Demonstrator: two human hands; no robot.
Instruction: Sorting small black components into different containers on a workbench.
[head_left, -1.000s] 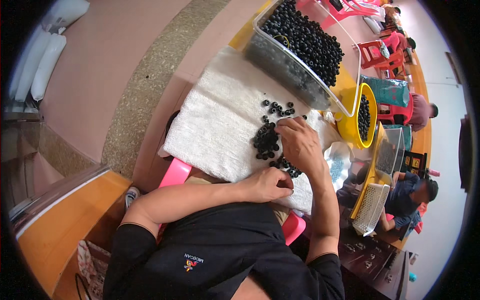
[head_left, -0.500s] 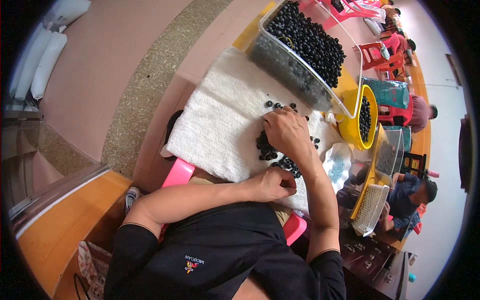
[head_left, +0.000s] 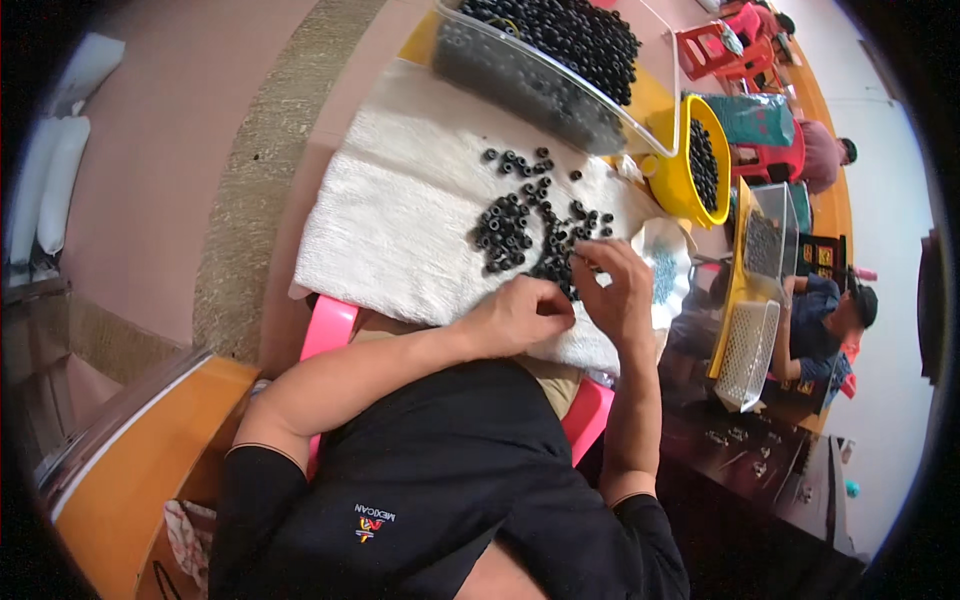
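Observation:
Loose small black ring-shaped pieces [head_left: 505, 228] with holes lie in clusters on a white towel [head_left: 385, 190] in front of me. At their near edge rests my left hand [head_left: 522, 315], its fingers curled and thumb against them; whatever they hold is hidden. To the right of it, my right hand [head_left: 615, 287] is bent over the pieces with its fingertips drawn together. Something small and dark shows at those fingertips, too small to name. Beside the right hand stands a white wavy-edged dish [head_left: 648, 240] with tiny bluish bits in it.
A clear plastic box [head_left: 530, 88] full of black pieces stands beyond the towel. Right of it is a yellow bucket [head_left: 672, 185] holding more. Farther right are a white perforated basket [head_left: 748, 345], a person in dark blue [head_left: 815, 325] and red stools [head_left: 705, 50].
My right hand has come back toward me from the far pieces and is now beside my left hand, fingertips together. The pieces it covered are visible. The whole view has shifted.

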